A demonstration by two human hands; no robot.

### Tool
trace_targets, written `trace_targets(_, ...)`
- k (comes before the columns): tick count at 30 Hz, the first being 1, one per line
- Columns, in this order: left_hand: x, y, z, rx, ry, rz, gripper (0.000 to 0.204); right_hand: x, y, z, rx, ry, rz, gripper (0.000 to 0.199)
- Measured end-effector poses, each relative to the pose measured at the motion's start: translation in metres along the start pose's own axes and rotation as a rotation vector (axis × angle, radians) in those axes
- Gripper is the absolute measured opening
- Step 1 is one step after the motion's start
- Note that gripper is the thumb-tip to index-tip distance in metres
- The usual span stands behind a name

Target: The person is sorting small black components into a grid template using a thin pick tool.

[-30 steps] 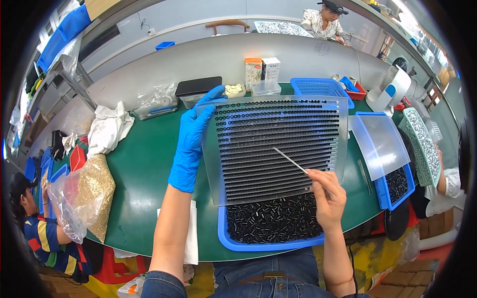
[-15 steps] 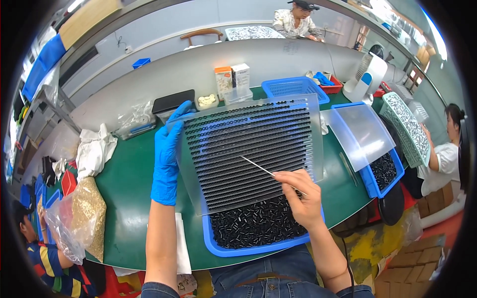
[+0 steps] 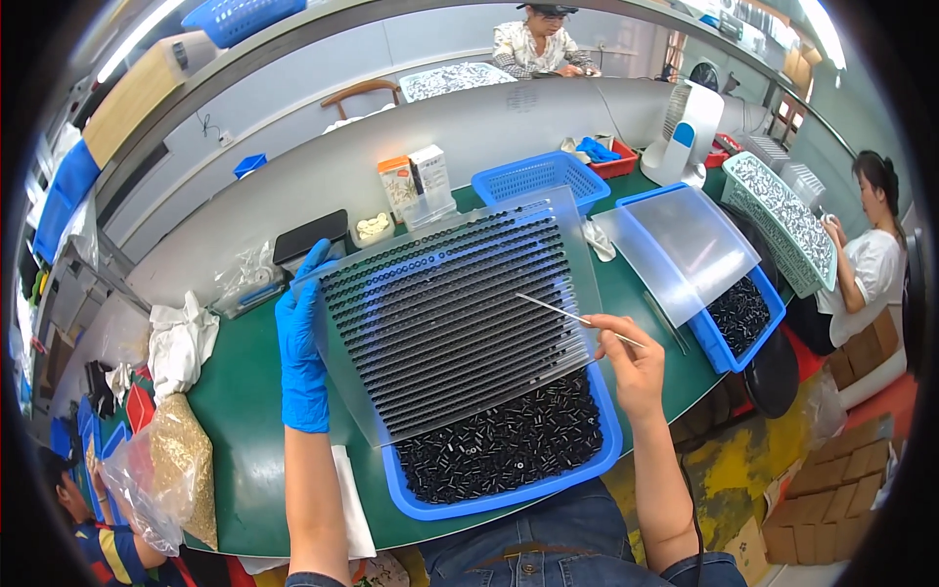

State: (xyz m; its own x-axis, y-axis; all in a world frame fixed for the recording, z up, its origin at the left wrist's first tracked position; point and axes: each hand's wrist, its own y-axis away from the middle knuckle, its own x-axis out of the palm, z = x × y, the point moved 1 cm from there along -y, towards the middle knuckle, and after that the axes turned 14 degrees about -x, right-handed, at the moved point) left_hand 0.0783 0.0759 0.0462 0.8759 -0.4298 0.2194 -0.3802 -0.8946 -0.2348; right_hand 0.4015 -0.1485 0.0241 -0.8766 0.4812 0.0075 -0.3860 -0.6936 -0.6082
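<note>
A clear plastic tray, filled with rows of small black cylindrical pieces, is held tilted above a blue basin. My left hand, in a blue glove, grips the tray's left edge, thumb and fingers around its upper left corner. Loose black pieces lie in the basin, partly covered by the tray. In my bare right hand a thin metal rod is pinched between thumb and fingers. The rod points up and left over the right part of the rows; whether its tip touches them I cannot tell.
At right, a clear sheet partly covers another blue bin of black pieces. A blue basket, two small boxes and a white fan stand behind. A bag of golden pieces sits left. Co-workers sit left, right and across.
My right hand has moved right with the rod, whose tip now lies over the rows' right part instead of their middle. The tray is tilted more to one side, and the whole view has shifted.
</note>
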Motion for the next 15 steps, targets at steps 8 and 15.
trace_targets(8, -0.007, -0.002, 0.003, -0.070, 0.045, -0.047, 0.040, -0.036, -0.004, -0.015, 0.031, -0.010, -0.136, 0.022)
trace_targets(15, 0.003, -0.019, -0.001, -0.042, -0.015, -0.007, 0.040, -0.052, -0.007, -0.015, -0.015, -0.003, -0.220, 0.021)
